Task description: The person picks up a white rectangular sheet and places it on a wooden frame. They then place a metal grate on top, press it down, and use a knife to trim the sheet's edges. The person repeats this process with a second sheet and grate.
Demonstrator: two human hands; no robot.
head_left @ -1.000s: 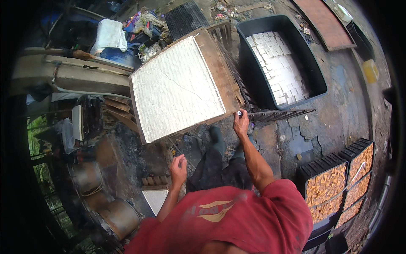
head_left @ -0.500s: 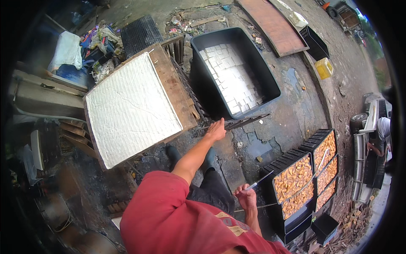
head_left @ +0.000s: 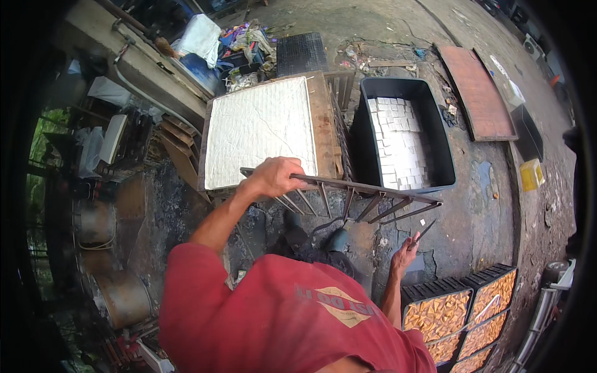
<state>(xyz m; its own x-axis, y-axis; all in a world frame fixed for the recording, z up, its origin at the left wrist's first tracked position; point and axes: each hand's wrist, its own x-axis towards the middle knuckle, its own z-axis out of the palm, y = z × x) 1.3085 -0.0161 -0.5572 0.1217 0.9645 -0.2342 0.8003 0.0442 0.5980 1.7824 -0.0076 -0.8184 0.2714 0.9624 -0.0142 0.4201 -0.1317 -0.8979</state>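
My left hand point(head_left: 277, 177) is closed around the long rail of a dark slatted frame point(head_left: 377, 196), near its left end. The frame hangs tilted in front of me, its parallel bars pointing down and toward me. Behind the hand lies a broad white slab point(head_left: 261, 133), tofu by its look, on a wooden board point(head_left: 324, 127). My right hand point(head_left: 405, 252), lower and to the right, grips a knife point(head_left: 426, 229) with the blade pointing up and right. A black bin point(head_left: 446, 177) beyond the frame holds many small white blocks point(head_left: 397, 140) in rows.
Black crates point(head_left: 429, 289) of golden-brown cut pieces stand at the lower right. A reddish board point(head_left: 479, 93) leans or lies at the back right, near a yellow container point(head_left: 532, 175). Metal drums point(head_left: 121, 298) stand at lower left. The ground is wet and cracked.
My left hand, earlier reaching down by the bin, has raised the slatted frame from the ground and drawn it left. The right hand still holds the knife. My view has swung left.
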